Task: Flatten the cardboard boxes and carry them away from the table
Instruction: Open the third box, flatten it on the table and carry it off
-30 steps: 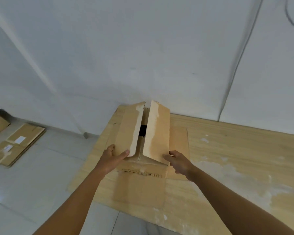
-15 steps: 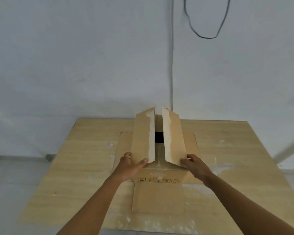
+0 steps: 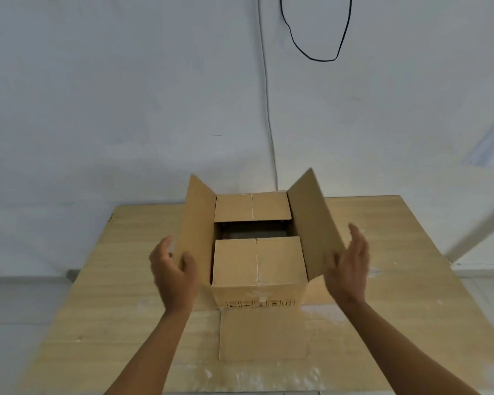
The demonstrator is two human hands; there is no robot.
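Nearest us, a flat cardboard panel [image 3: 263, 334] lies on the desk [image 3: 111, 309], running out from under the box [image 3: 257, 283], which stands upright at mid-desk. Our left hand [image 3: 174, 269] pinches the left flap [image 3: 197, 223] at its near corner, thumb inside and fingers [image 3: 163, 246] behind. Our right hand [image 3: 350, 266] lies against the outside of the right flap [image 3: 311, 220], fingers nearly straight (blur hides whether the thumb hooks the edge). Both long flaps splay outward. The two short flaps [image 3: 234, 263] lie folded inward, with a dark gap between them.

We judge this to be the opening step. Next we should lift the short flaps out, then push opposite corners to collapse the box. Small black handling symbols [image 3: 260, 303] line the near face, too small to read, and no brand shows. Beyond, a black cable [image 3: 320, 58] loops on the white wall [image 3: 126, 95].
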